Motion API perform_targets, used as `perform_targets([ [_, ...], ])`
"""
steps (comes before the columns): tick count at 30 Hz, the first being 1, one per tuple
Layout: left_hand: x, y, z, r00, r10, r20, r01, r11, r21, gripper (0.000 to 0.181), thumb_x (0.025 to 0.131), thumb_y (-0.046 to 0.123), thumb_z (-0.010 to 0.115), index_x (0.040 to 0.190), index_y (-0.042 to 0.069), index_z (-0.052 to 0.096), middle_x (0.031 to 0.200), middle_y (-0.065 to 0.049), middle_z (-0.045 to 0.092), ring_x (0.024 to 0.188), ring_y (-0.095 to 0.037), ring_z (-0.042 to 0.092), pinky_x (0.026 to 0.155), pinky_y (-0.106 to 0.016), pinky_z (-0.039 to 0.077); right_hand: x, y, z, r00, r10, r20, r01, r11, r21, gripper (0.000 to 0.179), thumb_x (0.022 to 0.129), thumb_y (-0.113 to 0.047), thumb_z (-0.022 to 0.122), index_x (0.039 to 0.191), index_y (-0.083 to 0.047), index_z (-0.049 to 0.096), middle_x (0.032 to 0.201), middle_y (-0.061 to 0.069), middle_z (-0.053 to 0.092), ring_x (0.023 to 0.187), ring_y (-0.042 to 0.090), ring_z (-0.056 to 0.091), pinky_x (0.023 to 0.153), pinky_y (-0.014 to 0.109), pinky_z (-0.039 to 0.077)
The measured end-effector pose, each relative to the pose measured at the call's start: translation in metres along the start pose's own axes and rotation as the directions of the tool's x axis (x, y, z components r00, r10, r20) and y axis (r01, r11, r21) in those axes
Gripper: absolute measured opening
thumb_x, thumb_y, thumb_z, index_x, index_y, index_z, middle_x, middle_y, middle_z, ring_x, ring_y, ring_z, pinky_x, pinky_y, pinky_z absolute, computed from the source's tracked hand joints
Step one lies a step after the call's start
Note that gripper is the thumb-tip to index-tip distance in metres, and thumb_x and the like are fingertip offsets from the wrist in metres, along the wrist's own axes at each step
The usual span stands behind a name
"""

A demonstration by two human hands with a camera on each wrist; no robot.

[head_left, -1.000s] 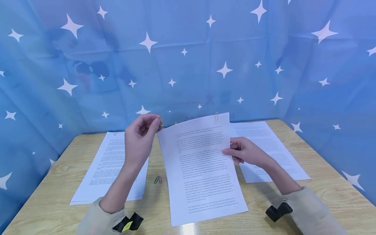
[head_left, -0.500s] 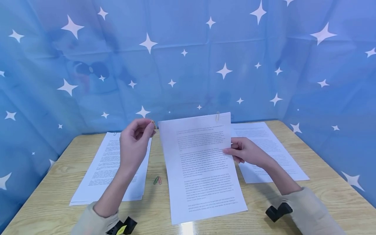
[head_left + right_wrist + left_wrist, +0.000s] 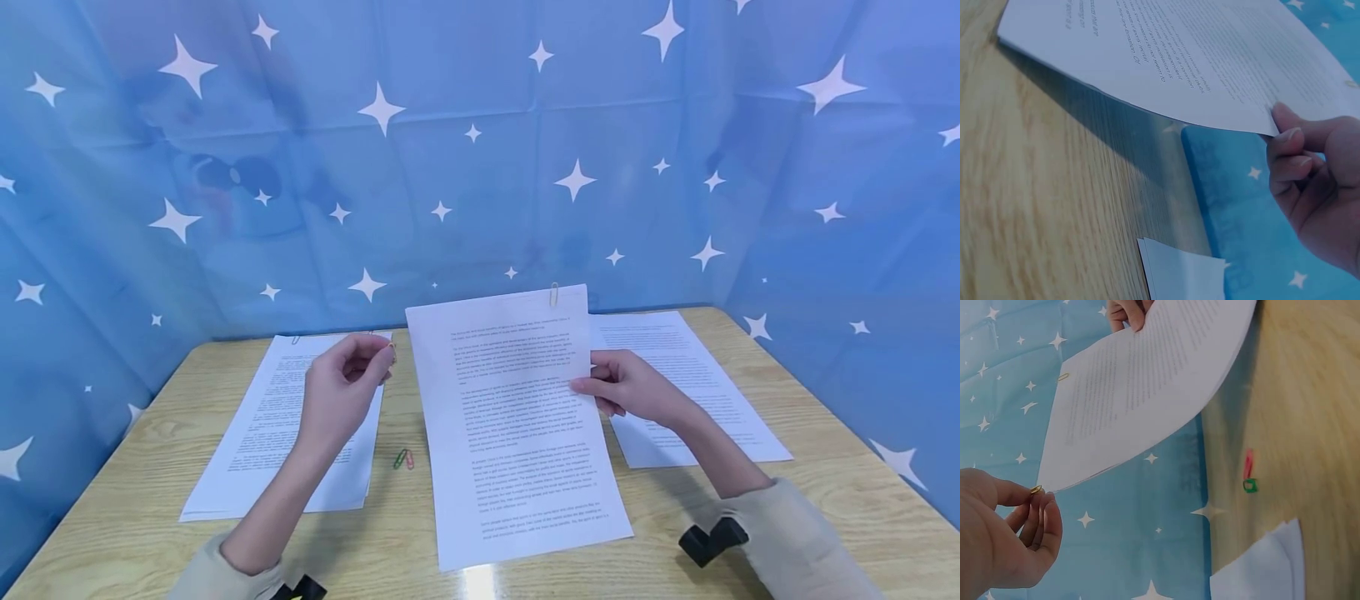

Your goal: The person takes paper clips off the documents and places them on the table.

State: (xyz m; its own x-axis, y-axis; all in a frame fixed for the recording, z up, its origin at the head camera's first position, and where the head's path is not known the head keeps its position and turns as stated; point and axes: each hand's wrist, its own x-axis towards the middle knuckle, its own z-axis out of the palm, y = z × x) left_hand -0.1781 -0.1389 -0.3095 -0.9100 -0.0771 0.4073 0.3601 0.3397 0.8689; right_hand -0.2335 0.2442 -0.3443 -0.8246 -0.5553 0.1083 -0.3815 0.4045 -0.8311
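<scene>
Between thumb and fingers, my left hand (image 3: 341, 387) pinches a small yellow paper clip (image 3: 1036, 489). It is held left of the raised stack of printed sheets (image 3: 517, 433), apart from its top left corner in the head view. My right hand (image 3: 633, 387) grips that stack by its right edge, thumb in front and fingers behind, keeping it tilted up. A second yellow paper clip (image 3: 553, 294) sits on the stack's top edge, near the right corner. On the table, a green paper clip (image 3: 399, 458) and a pink paper clip (image 3: 409, 460) lie side by side.
Another printed stack (image 3: 262, 467) lies on the wooden table (image 3: 120, 492) at left, a clip (image 3: 295, 339) on its top edge. More printed sheets (image 3: 705, 408) lie at right, partly behind the raised stack. A blue star-patterned curtain (image 3: 480, 192) hangs along the back and sides.
My left hand has moved down and to the left, away from the raised stack's top left corner, still pinching the yellow paper clip. My right hand and the stack stay nearly in place.
</scene>
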Motion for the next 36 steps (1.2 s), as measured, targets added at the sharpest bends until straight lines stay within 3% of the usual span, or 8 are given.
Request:
perform_targets([
  [7, -0.009, -0.012, -0.003, 0.997, -0.035, 0.065, 0.03, 0.996, 0.078, 0.011, 0.098, 0.007, 0.066, 0.104, 0.001, 0.072, 0.091, -0.012, 0.07, 0.076, -0.014, 0.066, 0.07, -0.021, 0.054, -0.001, -0.001, 0.0, 1.0, 0.004, 0.0, -0.004, 1.0, 0.0, 0.014, 0.101, -0.016, 0.064, 0.109, -0.004, 0.065, 0.057, 0.013, 0.046, 0.046, 0.038, 0.038, 0.042, 0.028, 0.032],
  [12, -0.014, -0.021, -0.004, 0.994, -0.041, 0.098, 0.028, 0.991, 0.128, 0.01, 0.097, 0.007, 0.067, 0.103, 0.001, 0.072, 0.09, -0.01, 0.07, 0.076, -0.019, 0.066, 0.069, -0.022, 0.054, 0.0, -0.001, 0.0, 1.0, 0.01, 0.001, -0.01, 1.0, 0.002, 0.014, 0.101, -0.015, 0.064, 0.109, -0.003, 0.065, 0.057, 0.013, 0.046, 0.045, 0.032, 0.04, 0.042, 0.028, 0.032],
  [17, -0.02, -0.029, -0.006, 0.988, -0.089, 0.124, 0.068, 0.984, 0.163, 0.008, 0.096, 0.006, 0.067, 0.102, 0.003, 0.072, 0.087, -0.007, 0.069, 0.077, -0.023, 0.066, 0.067, -0.023, 0.053, 0.0, -0.002, 0.0, 1.0, 0.013, 0.005, -0.014, 1.0, 0.006, 0.017, 0.101, -0.015, 0.064, 0.114, -0.004, 0.065, 0.058, 0.013, 0.048, 0.044, 0.024, 0.041, 0.042, 0.028, 0.033],
  [24, -0.026, -0.033, -0.008, 0.977, -0.141, 0.158, 0.111, 0.976, 0.186, 0.009, 0.096, 0.006, 0.067, 0.101, 0.001, 0.072, 0.086, -0.01, 0.069, 0.075, -0.027, 0.066, 0.064, -0.023, 0.052, -0.001, -0.002, 0.0, 1.0, 0.001, 0.012, -0.001, 1.0, 0.01, 0.019, 0.101, -0.014, 0.063, 0.116, -0.003, 0.065, 0.058, 0.014, 0.048, 0.044, 0.029, 0.041, 0.042, 0.028, 0.033],
  [30, -0.028, -0.036, -0.009, 0.968, -0.176, 0.179, 0.13, 0.962, 0.241, 0.009, 0.095, 0.005, 0.068, 0.1, 0.0, 0.073, 0.085, -0.011, 0.069, 0.07, -0.02, 0.064, 0.064, -0.023, 0.052, -0.002, -0.001, -0.001, 1.0, -0.001, 0.013, 0.001, 1.0, 0.005, 0.018, 0.102, -0.014, 0.062, 0.115, -0.004, 0.066, 0.057, 0.013, 0.047, 0.046, 0.037, 0.039, 0.042, 0.027, 0.032],
  [36, -0.031, -0.04, -0.012, 0.954, -0.206, 0.217, 0.14, 0.949, 0.283, 0.007, 0.094, 0.005, 0.068, 0.098, 0.001, 0.073, 0.08, -0.008, 0.068, 0.067, -0.015, 0.061, 0.064, -0.024, 0.05, -0.001, 0.0, 0.0, 1.0, 0.009, 0.013, -0.009, 1.0, 0.009, 0.017, 0.102, -0.015, 0.062, 0.114, -0.004, 0.065, 0.058, 0.013, 0.047, 0.046, 0.035, 0.039, 0.043, 0.028, 0.033],
])
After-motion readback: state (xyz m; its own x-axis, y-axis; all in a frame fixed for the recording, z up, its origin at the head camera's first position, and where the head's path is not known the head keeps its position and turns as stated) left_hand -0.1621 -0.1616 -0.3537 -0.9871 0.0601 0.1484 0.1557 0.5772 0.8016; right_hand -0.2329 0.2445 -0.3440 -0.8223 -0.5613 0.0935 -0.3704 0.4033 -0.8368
